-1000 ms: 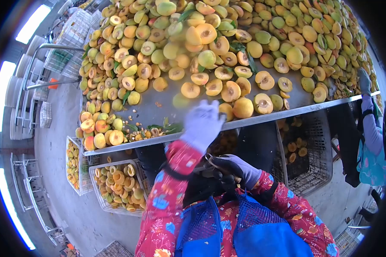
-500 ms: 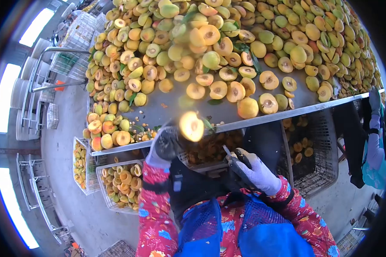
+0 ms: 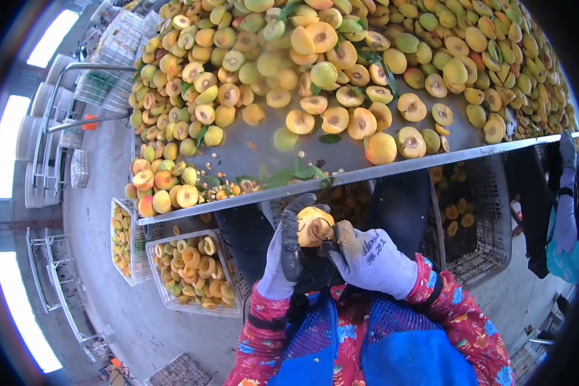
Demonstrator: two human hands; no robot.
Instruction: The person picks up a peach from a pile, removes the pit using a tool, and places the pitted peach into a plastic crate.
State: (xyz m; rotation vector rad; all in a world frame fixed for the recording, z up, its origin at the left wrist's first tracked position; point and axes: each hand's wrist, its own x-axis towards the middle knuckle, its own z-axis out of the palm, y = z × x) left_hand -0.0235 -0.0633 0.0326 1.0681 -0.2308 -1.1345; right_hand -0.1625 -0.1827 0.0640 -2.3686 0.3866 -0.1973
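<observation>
In the head view, my left hand (image 3: 290,248), in a grey glove with a dark palm, is closed around a yellow peach half (image 3: 312,226). Its cut face, with a brown pit area, points up towards me. My right hand (image 3: 373,256), gloved the same way, is closed and presses against the right side of this half. A small hand tool is in its grip, mostly hidden by fingers and fruit. Both hands are in front of the table edge, above my lap.
A metal table (image 3: 392,168) bears a large heap of whole and halved peaches (image 3: 238,58). Below stand a crate of hollowed halves (image 3: 193,270), another crate (image 3: 123,241) and a dark crate (image 3: 473,238). At the right edge a co-worker's gloved hand (image 3: 568,151) touches the table.
My left hand has brought the peach half from the table edge down towards my body. My right hand has moved up to meet it, and its tool tip is now largely hidden.
</observation>
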